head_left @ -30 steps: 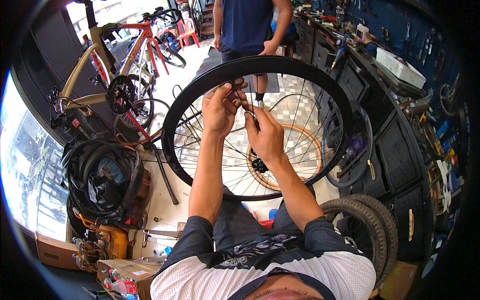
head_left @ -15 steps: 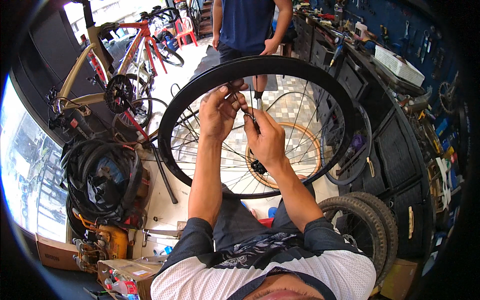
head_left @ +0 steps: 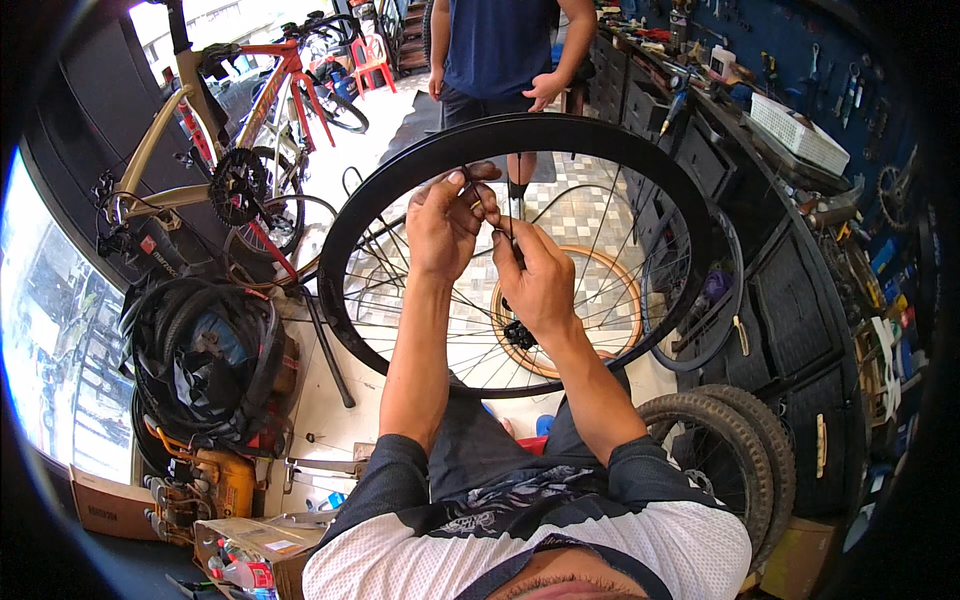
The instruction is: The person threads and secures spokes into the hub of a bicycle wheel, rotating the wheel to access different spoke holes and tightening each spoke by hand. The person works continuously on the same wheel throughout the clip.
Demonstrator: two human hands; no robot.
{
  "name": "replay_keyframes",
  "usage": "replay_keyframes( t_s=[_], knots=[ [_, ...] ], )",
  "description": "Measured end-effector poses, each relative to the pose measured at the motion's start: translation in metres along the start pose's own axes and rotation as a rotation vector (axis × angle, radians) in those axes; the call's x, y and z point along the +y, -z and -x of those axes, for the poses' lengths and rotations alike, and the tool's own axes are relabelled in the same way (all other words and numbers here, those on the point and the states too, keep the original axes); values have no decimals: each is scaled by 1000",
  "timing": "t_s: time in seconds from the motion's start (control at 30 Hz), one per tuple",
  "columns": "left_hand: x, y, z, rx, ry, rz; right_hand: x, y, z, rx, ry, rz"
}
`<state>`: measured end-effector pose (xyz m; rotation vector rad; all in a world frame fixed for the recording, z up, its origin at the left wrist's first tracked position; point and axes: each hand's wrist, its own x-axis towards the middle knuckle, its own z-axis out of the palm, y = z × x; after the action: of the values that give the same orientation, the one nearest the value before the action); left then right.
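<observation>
Black bicycle wheel [head_left: 515,130] leans before us, its rim encircling our grip. Our right hand [head_left: 537,275] pinches what looks like a thin dark spoke [head_left: 513,238]; our left hand [head_left: 443,225] curls just beside it, whether gripping we cannot tell. Below the grip, the hub [head_left: 518,333] is in place and many spokes are strung, so we judge assembly well along; any loose ends we cannot make out. Beyond lie a tan ring [head_left: 637,300] and, farther, a standing person [head_left: 500,50].
</observation>
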<state>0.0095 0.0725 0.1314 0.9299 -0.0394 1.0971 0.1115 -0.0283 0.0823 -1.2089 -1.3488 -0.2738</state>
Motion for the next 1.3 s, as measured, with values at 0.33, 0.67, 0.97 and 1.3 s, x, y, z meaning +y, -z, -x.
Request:
replay_keyframes(
  t_s=[0.33,0.67,0.97,1.3],
  knots=[
    [-5,0,0,64,-104,-69,-6,1,-4,3,11,-9],
    [-2,-14,3,48,-118,-123,-4,1,-5,-8,-13,-17],
    [-3,-15,1,167,-75,-47,-5,1,-9,-18,-16,-35],
    [-1,-25,-2,211,-111,-105,0,-2,-9,23,18,-66]
  ],
)
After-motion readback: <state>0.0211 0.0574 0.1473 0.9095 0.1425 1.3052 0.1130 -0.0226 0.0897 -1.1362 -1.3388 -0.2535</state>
